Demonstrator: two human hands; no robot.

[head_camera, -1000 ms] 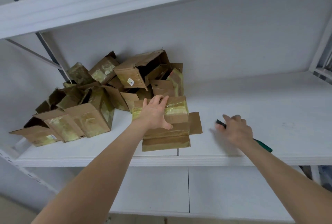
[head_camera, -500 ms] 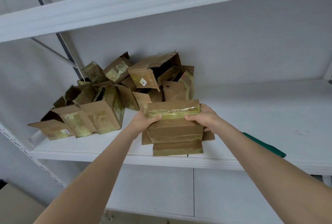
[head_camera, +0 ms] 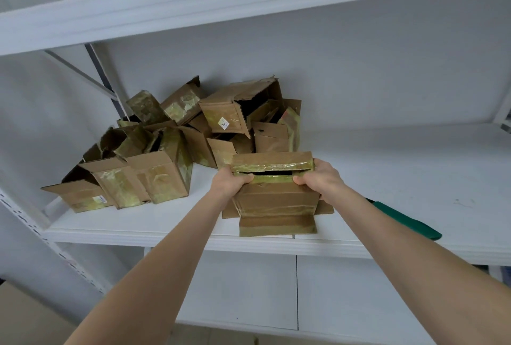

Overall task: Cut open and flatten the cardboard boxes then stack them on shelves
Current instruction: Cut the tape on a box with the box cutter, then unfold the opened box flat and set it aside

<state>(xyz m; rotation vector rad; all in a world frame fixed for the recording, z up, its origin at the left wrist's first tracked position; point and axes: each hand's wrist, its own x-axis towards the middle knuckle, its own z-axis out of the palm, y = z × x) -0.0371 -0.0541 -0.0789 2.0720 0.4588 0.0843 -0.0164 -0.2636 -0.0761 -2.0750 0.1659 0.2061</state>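
Observation:
A taped brown cardboard box (head_camera: 276,198) stands on the white shelf (head_camera: 401,178), near its front edge. My left hand (head_camera: 231,183) grips the box's upper left corner and my right hand (head_camera: 320,180) grips the upper right corner. A dark slit shows along the top between the box body and its taped upper flap. Bottom flaps lie spread on the shelf. A green-handled cutter (head_camera: 406,220) lies on the shelf just right of my right forearm, partly hidden by it.
A pile of several opened, taped cardboard boxes (head_camera: 171,151) fills the shelf's left and back. Another white shelf (head_camera: 249,2) runs overhead. A grey upright post (head_camera: 91,57) stands at the left. The wall closes the back.
My right hand left the cutter on the shelf and came to the box. Both hands now grip the box's top corners, and a gap has opened under the top flap.

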